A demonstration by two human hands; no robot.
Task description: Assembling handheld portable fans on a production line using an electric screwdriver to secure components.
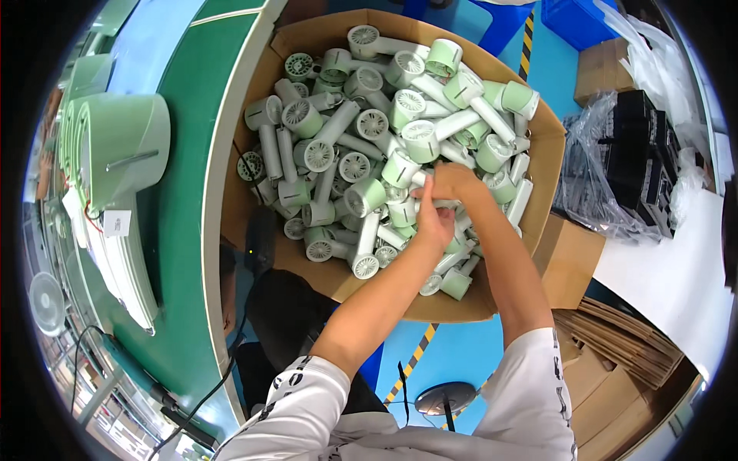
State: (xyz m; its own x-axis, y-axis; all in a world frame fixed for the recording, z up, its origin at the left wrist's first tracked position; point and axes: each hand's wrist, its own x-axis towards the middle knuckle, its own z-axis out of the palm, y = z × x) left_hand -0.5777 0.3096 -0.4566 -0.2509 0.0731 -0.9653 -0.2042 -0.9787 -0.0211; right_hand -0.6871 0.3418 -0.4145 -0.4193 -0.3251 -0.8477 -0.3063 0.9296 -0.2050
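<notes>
A large cardboard box (pixel 547 192) is heaped with pale green and white handheld fan casings (pixel 315 155), round grilled heads on straight handles. Both my arms reach into the middle of the heap. My left hand (pixel 437 221) is closed at the handle of one handheld fan casing (pixel 401 168), its fingers up against the white stem. Just beyond it, my right hand (pixel 457 184) is bent with its fingers curled down among the casings. Its fingertips are hidden, so what they hold does not show.
Left stands a green-topped workbench (pixel 188 154) with a stack of larger green-and-white fan casings (pixel 127 146) near the camera. Right are black packages in clear plastic (pixel 630 165), a white surface (pixel 661 269) and flattened cardboard (pixel 623 338). A round black base (pixel 446 398) stands on the blue floor.
</notes>
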